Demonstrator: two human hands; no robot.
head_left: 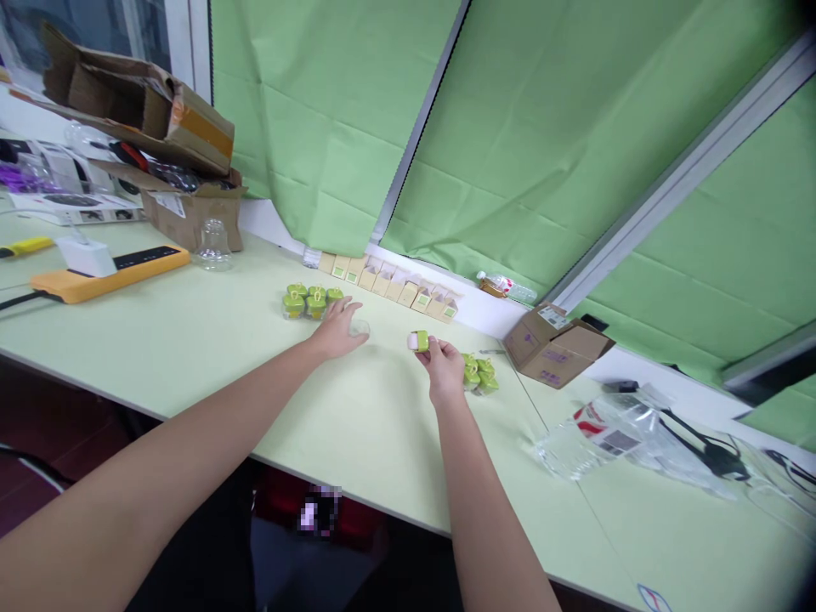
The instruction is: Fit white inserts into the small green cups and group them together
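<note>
My right hand [444, 367] pinches a small green lid [422, 341], turned sideways with a whitish part facing left. Just right of that hand, a cluster of green-lidded small containers [484, 376] stands on the table, partly hidden by the hand. My left hand [337, 330] has its thumb and fingers apart around the near side of a small clear cup [360, 328]; whether it touches the cup I cannot tell. Behind the left hand is another group of several green-lidded containers [312, 301] with loop tops.
Small cardboard boxes [395, 287] line the wall at the back. A carton [552, 347] and a clear plastic bag [592, 433] lie to the right. An orange power strip [121, 272], a clear bottle [214, 245] and stacked cardboard boxes [184, 204] occupy the left.
</note>
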